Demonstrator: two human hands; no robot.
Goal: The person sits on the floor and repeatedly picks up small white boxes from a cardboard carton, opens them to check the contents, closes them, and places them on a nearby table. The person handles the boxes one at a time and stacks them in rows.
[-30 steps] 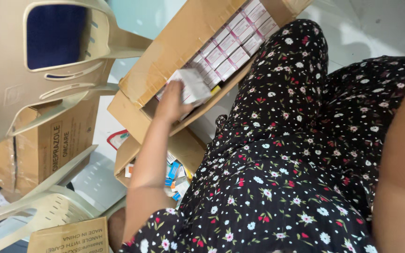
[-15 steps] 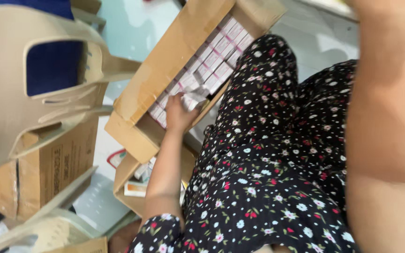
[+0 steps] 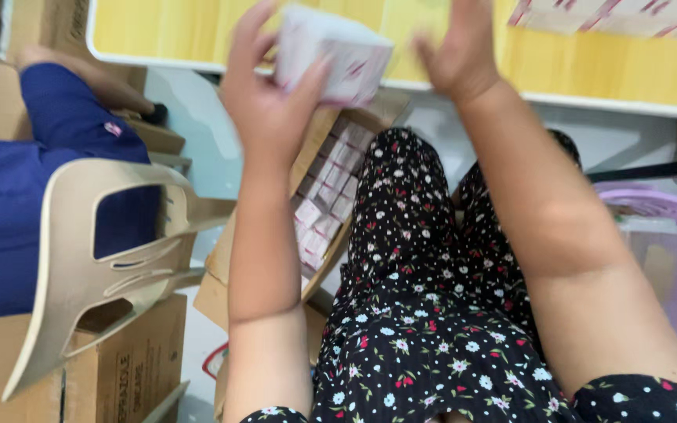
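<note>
White-and-pink small box (image 3: 332,53), motion-blurred, gripped in the left hand (image 3: 269,102): fingers curled over its left end, thumb under it. Box is raised in front of the yellow surface (image 3: 464,70), near its front edge. Right hand (image 3: 457,55) just right of the box, fingers spread wide, holding nothing; can't tell whether it touches the box. Open cardboard carton (image 3: 324,196) sits below the box, beside the floral-dress lap (image 3: 432,313), with rows of similar small boxes inside. Beige plastic chair (image 3: 95,258) left of the carton, with another person in a blue shirt (image 3: 9,204) on it. Second cardboard carton (image 3: 131,368) under the chair. Purple plastic bin (image 3: 660,235) far right of the carton.
</note>
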